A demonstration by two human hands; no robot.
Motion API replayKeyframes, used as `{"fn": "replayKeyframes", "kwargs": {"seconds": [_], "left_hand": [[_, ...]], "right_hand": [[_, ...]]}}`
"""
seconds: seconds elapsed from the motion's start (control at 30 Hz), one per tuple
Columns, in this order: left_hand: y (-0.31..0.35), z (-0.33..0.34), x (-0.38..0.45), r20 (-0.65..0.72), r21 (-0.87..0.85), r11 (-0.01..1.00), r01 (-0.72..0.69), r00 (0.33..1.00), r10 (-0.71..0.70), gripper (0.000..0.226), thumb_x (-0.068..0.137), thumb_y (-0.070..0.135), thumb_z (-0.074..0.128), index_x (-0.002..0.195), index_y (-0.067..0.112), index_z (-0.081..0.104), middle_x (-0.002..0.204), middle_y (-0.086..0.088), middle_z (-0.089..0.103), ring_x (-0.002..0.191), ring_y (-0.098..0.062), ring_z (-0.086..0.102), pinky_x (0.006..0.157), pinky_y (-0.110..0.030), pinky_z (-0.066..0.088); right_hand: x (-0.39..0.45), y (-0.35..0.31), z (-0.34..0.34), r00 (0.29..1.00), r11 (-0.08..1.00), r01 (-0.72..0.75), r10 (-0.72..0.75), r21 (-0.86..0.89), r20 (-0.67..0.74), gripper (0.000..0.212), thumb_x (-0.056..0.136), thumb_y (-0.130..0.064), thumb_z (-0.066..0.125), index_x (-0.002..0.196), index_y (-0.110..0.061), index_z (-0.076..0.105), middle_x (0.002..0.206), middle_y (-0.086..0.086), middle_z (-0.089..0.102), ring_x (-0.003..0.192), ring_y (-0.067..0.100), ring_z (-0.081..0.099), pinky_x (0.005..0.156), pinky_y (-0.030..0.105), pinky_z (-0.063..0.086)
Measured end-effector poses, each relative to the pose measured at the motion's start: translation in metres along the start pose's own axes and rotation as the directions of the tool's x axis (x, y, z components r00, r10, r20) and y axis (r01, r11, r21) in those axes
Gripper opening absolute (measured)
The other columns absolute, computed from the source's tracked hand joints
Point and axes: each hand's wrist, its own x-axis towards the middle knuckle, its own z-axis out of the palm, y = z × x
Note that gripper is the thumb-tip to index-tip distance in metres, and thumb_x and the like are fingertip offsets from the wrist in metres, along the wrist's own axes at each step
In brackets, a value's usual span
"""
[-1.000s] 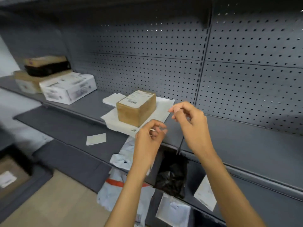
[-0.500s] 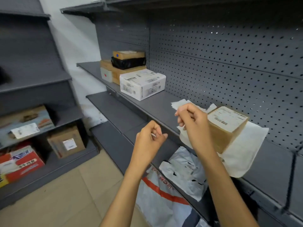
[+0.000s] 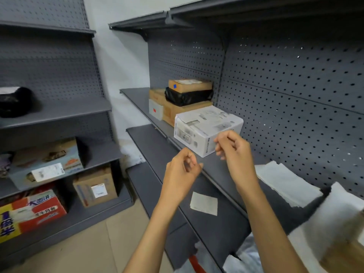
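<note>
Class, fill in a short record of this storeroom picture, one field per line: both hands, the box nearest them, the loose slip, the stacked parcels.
left hand: raised, fingers curled; anything pinched is too blurred to tell
right hand: raised, fingers curled, in front of the white printed box
white printed box: stands on the middle shelf
paper slip: flat on the lower shelf, seen below the hands
black-wrapped parcel: stacked between two brown cardboard boxes, behind the white printed box

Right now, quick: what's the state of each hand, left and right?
Left hand: fingers curled, nothing visible in its grip; cannot be told.
Right hand: fingers curled, motion-blurred; cannot be told.
</note>
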Motion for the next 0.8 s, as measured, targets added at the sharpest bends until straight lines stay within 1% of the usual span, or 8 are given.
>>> {"fn": "replayKeyframes", "kwargs": {"seconds": [0.17,0.27,0.37,0.47,0.57,0.63,0.7,0.8], "left_hand": [[-0.029,-0.004,0.061,-0.071,-0.080,0.997,0.023,0.997,-0.029,0.029,0.088,0.011,0.069,0.073,0.023,0.048,0.067,0.007,0.051,0.066,-0.011,0.050,0.059,-0.015,0.038],[-0.042,-0.003,0.094,-0.069,-0.115,0.993,0.034,0.997,-0.042,0.025,0.089,0.009,0.067,0.074,0.019,0.049,0.072,0.001,0.054,0.071,-0.013,0.053,0.063,-0.016,0.040],[-0.058,-0.001,0.133,-0.044,-0.143,0.988,0.057,0.997,-0.063,0.022,0.089,0.008,0.066,0.076,0.016,0.050,0.083,0.001,0.064,0.086,-0.015,0.061,0.073,-0.024,0.044],[-0.071,0.003,0.171,-0.023,-0.147,0.986,0.073,0.997,-0.078,0.017,0.089,0.008,0.063,0.078,0.016,0.051,0.102,0.001,0.067,0.103,-0.014,0.061,0.075,-0.024,0.041],[-0.086,0.009,0.206,0.013,-0.132,0.989,0.061,0.998,-0.060,0.024,0.091,0.012,0.061,0.076,0.026,0.049,0.115,-0.002,0.063,0.112,-0.017,0.056,0.078,-0.022,0.039],[-0.097,0.012,0.229,0.048,-0.113,0.992,0.056,0.998,-0.051,0.025,0.091,0.015,0.062,0.076,0.031,0.049,0.116,-0.003,0.060,0.118,-0.021,0.052,0.088,-0.031,0.042],[-0.103,0.015,0.250,0.072,-0.083,0.994,0.066,0.996,-0.060,0.029,0.092,0.015,0.061,0.074,0.034,0.049,0.119,-0.001,0.058,0.123,-0.022,0.048,0.097,-0.040,0.042],[-0.110,0.018,0.274,0.096,-0.057,0.998,0.033,0.995,-0.027,0.037,0.091,0.007,0.060,0.076,0.038,0.049,0.117,-0.002,0.054,0.123,-0.027,0.046,0.100,-0.044,0.042]], "right_hand": [[0.053,0.032,0.021,0.999,0.999,-0.042,0.042,0.011,-0.021,0.019,0.105,-0.012,0.050,0.092,-0.012,0.065,0.084,-0.004,0.068,0.069,-0.006,0.060,0.067,0.008,0.045],[0.076,0.048,0.025,0.996,0.998,-0.065,0.065,-0.003,-0.055,0.022,0.103,-0.006,0.048,0.099,-0.020,0.064,0.099,-0.006,0.070,0.084,-0.008,0.062,0.075,0.012,0.047],[0.099,0.062,0.029,0.991,0.995,-0.095,0.092,-0.028,-0.095,0.022,0.103,-0.006,0.048,0.109,-0.020,0.063,0.113,-0.007,0.067,0.101,-0.003,0.060,0.084,0.015,0.044],[0.120,0.079,0.032,0.980,0.988,-0.154,0.149,-0.029,-0.130,0.023,0.103,-0.009,0.048,0.118,-0.021,0.060,0.123,-0.005,0.062,0.114,0.007,0.057,0.091,0.023,0.044],[0.139,0.095,0.035,0.966,0.975,-0.216,0.207,-0.047,-0.153,0.025,0.104,-0.011,0.047,0.121,-0.028,0.056,0.134,0.001,0.055,0.124,0.015,0.052,0.085,0.019,0.043],[0.152,0.104,0.037,0.956,0.968,-0.243,0.229,-0.059,-0.182,0.025,0.104,-0.010,0.048,0.121,-0.027,0.055,0.137,0.002,0.052,0.123,0.015,0.050,0.084,0.019,0.043],[0.164,0.111,0.040,0.948,0.962,-0.257,0.231,-0.095,-0.220,0.024,0.104,-0.013,0.050,0.123,-0.027,0.056,0.139,0.002,0.051,0.123,0.017,0.051,0.090,0.025,0.045],[0.180,0.121,0.046,0.923,0.947,-0.293,0.246,-0.130,-0.295,0.027,0.103,-0.016,0.052,0.127,-0.027,0.055,0.141,0.000,0.049,0.130,0.023,0.050,0.108,0.042,0.046]]}}
